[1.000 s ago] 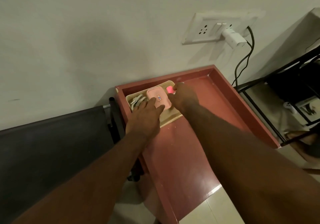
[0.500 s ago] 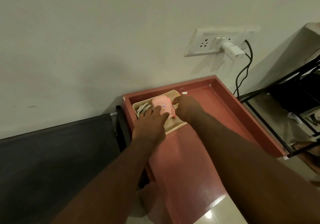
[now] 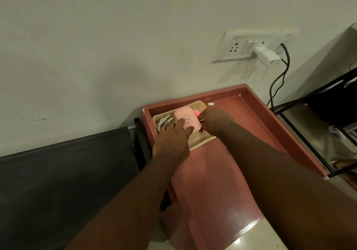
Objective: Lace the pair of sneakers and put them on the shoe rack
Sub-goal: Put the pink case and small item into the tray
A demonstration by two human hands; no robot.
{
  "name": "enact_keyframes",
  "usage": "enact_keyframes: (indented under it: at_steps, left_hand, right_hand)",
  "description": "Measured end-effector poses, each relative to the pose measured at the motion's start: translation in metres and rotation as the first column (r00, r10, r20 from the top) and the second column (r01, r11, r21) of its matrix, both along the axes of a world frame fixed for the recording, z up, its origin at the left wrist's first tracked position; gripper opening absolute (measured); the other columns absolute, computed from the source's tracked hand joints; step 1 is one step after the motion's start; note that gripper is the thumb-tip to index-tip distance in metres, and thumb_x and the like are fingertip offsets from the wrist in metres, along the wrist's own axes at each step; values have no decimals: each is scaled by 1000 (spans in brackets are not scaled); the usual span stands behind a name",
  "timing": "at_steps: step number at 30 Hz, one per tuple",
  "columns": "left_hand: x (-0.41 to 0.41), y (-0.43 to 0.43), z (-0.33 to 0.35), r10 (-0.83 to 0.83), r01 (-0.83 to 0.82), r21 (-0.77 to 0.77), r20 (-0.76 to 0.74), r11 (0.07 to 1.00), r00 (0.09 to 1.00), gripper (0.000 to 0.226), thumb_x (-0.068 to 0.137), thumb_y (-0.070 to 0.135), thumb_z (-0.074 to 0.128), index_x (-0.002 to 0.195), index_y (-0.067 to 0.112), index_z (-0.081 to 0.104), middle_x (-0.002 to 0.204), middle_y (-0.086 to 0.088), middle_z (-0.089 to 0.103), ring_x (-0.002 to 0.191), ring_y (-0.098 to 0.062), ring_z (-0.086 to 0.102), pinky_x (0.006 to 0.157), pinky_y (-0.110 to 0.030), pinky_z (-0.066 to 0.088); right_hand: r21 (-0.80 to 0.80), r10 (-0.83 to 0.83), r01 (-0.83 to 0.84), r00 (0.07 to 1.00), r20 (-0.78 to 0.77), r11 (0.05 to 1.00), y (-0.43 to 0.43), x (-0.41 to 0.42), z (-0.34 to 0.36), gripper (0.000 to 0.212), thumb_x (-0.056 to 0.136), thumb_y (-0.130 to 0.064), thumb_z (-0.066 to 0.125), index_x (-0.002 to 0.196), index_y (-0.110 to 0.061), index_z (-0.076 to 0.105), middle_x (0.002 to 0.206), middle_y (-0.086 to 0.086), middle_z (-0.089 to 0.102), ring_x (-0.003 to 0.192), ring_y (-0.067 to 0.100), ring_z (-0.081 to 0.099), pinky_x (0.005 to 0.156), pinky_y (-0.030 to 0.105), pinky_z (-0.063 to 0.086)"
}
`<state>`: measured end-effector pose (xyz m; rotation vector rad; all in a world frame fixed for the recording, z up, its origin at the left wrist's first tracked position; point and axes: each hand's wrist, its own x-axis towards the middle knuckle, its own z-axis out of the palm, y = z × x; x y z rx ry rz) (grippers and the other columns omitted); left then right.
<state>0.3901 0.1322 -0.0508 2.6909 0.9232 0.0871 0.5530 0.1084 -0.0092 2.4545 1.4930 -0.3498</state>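
Note:
No sneakers are in view. A beige tray (image 3: 201, 140) lies in the back left corner of a red-brown rimmed table (image 3: 216, 176). White laces (image 3: 164, 122) sit bundled at the tray's left end, beside a pale pink box (image 3: 185, 117). My left hand (image 3: 172, 141) lies flat, with straight fingers touching the laces and the box top. My right hand (image 3: 214, 122) curls at the box's right side around a bright pink item (image 3: 197, 112), which shows above and below the hand; the fingertips are hidden.
A black metal frame rack (image 3: 313, 139) stands to the right of the table. On the wall, a socket plate (image 3: 249, 46) holds a white charger with a black cable hanging down. A dark cot surface (image 3: 63, 182) lies to the left. A small white piece (image 3: 210, 104) lies near the table's back rim.
Both hands stay at the tray. My left fingers have slid further onto the pink box and my right hand has closed down beside it. The head camera has tilted up slightly.

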Motion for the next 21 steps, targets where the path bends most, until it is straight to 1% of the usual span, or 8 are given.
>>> enact_keyframes:
  at_steps: [7,10,12,14,15,16,18,21]
  left_hand:
    - [0,0,1,2,-2,-15,1,1000,1000,59,94,20,51,150,33,35,161,-6,24,144,-32,26,117,-50,23]
    - [-1,0,3,-2,2,-13,-2,1000,1000,59,94,19,49,150,32,35,160,-6,24,144,-32,26,117,-50,22]
    - [-2,-1,3,-1,1,-13,4,1000,1000,59,94,19,48,150,32,34,160,-5,24,144,-31,26,117,-50,22]
    - [-3,-2,4,2,-2,-23,9,1000,1000,59,95,18,47,151,30,33,161,-5,23,145,-31,26,118,-49,21]
    - [-3,-2,5,11,-10,-35,17,999,1000,59,95,18,47,152,28,32,161,-5,23,145,-30,25,119,-48,21]
    - [-3,-2,6,21,-20,-46,26,999,999,59,96,18,47,152,26,31,161,-4,24,146,-29,25,119,-47,21]
    - [-4,-2,6,32,-30,-47,41,998,999,59,96,18,48,152,22,30,161,-3,24,146,-27,25,119,-45,22]
    - [-4,-2,6,35,-32,-46,54,998,998,59,95,20,51,150,21,32,160,-2,27,145,-26,27,118,-44,24]
  right_hand:
    - [10,6,-5,993,-120,1000,5,8,1,23,86,-11,66,106,-17,77,94,7,76,92,26,70,85,37,57]
    - [239,-134,205,950,-282,949,-1,8,3,21,94,-14,58,100,-6,75,95,10,74,91,27,68,83,34,54]
    - [367,-274,508,803,-529,779,-6,4,10,21,93,-14,55,94,1,70,91,9,67,83,26,62,73,32,50]
    - [230,-341,734,538,-771,639,-11,0,22,18,90,-13,52,92,1,64,87,8,59,74,22,57,61,31,47]
    - [139,-365,765,448,-816,629,-15,-4,27,14,90,-11,51,88,-1,62,85,8,57,70,20,55,57,29,46]
    - [95,-378,747,437,-816,657,-19,-7,31,12,90,-8,52,84,-1,60,82,8,57,68,20,56,56,28,46]
    - [121,-365,633,580,-728,765,-28,-12,31,12,86,-6,64,89,5,61,84,10,57,78,21,57,62,29,46]
    - [192,-313,490,764,-564,850,-38,-20,26,48,78,-14,82,114,-8,50,92,-1,52,83,15,53,62,27,43]
